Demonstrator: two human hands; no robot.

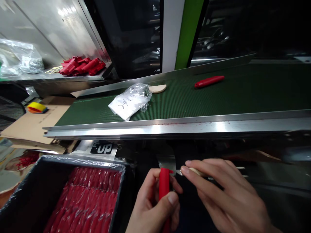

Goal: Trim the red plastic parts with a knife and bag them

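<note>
**Red handle upright in the left hand, small tool pinched in the right**

The left hand is closed around a red handle, thumb across its front and fingers curled behind, so that the handle stands nearly upright with its top end above the fist. The right hand comes in from the right, its forefinger and thumb pressed together on a pale, slim tool whose small metal tip points left and lies just beside the top of the red handle; whether the two touch cannot be told. Both hands are low in the view, in front of the steel edge of the conveyor belt.

On the green belt lie a second red handle far to the right, a clear plastic bag with handwriting, and a pale wooden piece touching the bag's far end. Left of the hands stands a dark bin lined with film, holding rows of red handles. On the steel shelf at the upper left lies a heap of red parts.
</note>
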